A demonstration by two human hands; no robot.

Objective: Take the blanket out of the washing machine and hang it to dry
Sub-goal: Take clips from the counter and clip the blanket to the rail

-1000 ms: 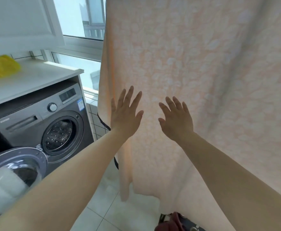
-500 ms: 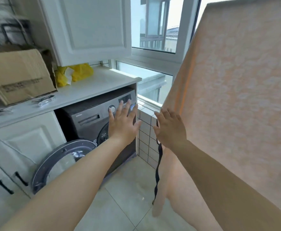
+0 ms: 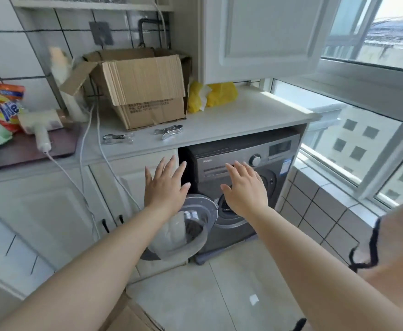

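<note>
The view has swung left since a moment ago, pushing the hanging peach textured blanket [image 3: 396, 247] to the right edge. Left hand [image 3: 164, 187] and right hand [image 3: 244, 189], fingers spread and empty, hover before the grey front-loading washing machine [image 3: 246, 163], its round door [image 3: 183, 232] open.

Home laundry nook: front-load washing machine [image 3: 248, 187] under countertop [image 3: 219, 130], detergent bag [image 3: 2, 106], tiled wall, white cabinets.

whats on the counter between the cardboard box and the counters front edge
In the head view, two metal clips: one to the left, one to the right, on the counter before the cardboard box.
</note>
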